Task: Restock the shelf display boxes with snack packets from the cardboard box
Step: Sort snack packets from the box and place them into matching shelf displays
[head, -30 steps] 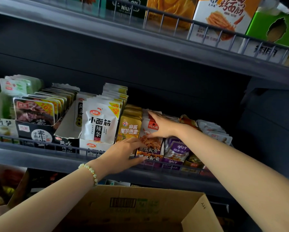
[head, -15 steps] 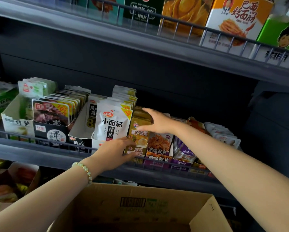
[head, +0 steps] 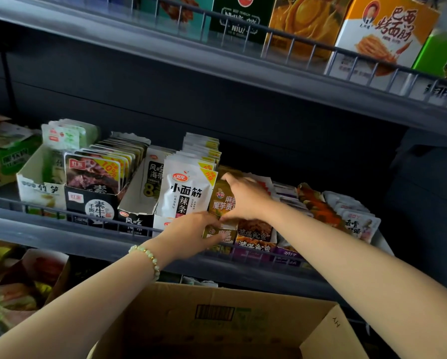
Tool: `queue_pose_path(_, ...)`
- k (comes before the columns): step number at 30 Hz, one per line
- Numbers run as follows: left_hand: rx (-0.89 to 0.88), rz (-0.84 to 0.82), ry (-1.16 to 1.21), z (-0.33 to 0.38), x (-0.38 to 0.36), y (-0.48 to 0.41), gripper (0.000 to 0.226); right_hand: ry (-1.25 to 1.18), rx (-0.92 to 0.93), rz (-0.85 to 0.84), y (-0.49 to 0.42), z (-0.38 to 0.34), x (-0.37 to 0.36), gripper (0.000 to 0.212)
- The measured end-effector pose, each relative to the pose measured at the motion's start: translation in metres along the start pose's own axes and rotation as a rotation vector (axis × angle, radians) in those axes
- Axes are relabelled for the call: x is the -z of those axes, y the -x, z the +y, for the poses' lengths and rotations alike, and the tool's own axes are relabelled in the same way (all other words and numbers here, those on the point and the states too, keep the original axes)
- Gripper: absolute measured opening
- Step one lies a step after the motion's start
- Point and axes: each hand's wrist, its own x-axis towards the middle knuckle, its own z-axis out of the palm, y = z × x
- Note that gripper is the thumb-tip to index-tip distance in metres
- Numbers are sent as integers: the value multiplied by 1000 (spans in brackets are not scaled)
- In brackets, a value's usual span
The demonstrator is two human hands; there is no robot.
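Nearest: brown corrugated cardboard box (head: 217,320), flaps open, barcode printed on the far inner wall; its bottom is cut off by the frame edge and the inside is too dark to show any contents. Both bare forearms reach over it to the middle shelf (head: 61,237), grey metal with a thin wire rail (head: 10,200) along the front. Pale bead bracelet (head: 147,257) on the left wrist. Left hand (head: 191,234) has its fingers curled round the front lip of a small olive card display box (head: 219,233), gripping it just behind the rail. Right hand (head: 245,200) clasps the olive-gold snack packets (head: 221,200) standing upright in that box: fingers hooked over their top edge, thumb under the front one; how many it holds cannot be told. The packets are glossy flat pouches with red-brown lettering, mostly covered by the hand. Touching them on the left, a row of white packets (head: 184,193) with black characters; on the right, a purple-fronted box (head: 253,244) of orange-brown pouches. Further left, a black display box (head: 92,203) packed tight with pouches. Behind, a dark back panel. Above, the upper shelf (head: 165,55) carries tall printed cartons (head: 383,35), their tops cut off.
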Motion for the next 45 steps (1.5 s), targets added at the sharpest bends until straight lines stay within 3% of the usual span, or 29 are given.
queue_pose_path(5, 0, -12, 12, 1, 0, 1, 44, 27, 22, 62, 0, -2, -1, 93)
queue_pose_path(8, 4, -8, -3, 2, 0, 1, 46, -27, 7, -52, -3, -2, -3, 108)
queue_pose_path(12, 2, -18, 2, 5, 2, 5, 49, -114, -24, -178, -7, 3, 2, 109)
queue_pose_path(20, -24, 84, -17, -15, 34, 35, 41, -480, -101, -171, -4, 6, 25, 80)
queue_pose_path(23, -16, 122, -85, -33, 45, 44, 39, -664, -116, 3, -13, -4, 39, 57)
queue_pose_path(25, -13, 128, -156, -43, 49, 48, 41, -792, -94, 74, -21, -17, 45, 53)
queue_pose_path(29, -3, 68, -205, -56, 48, 51, 48, -528, -15, -177, -38, -48, 44, 105)
queue_pose_path(33, 1, 35, -144, -63, 40, 50, 47, -222, -58, -226, -63, -54, 38, 123)
queue_pose_path(38, -5, 19, -125, -68, 42, 45, 46, -237, -72, -216, -69, -55, 37, 108)
queue_pose_path(45, -8, 42, -94, -72, 43, 41, 38, -230, 61, -42, -37, -70, 34, 72)
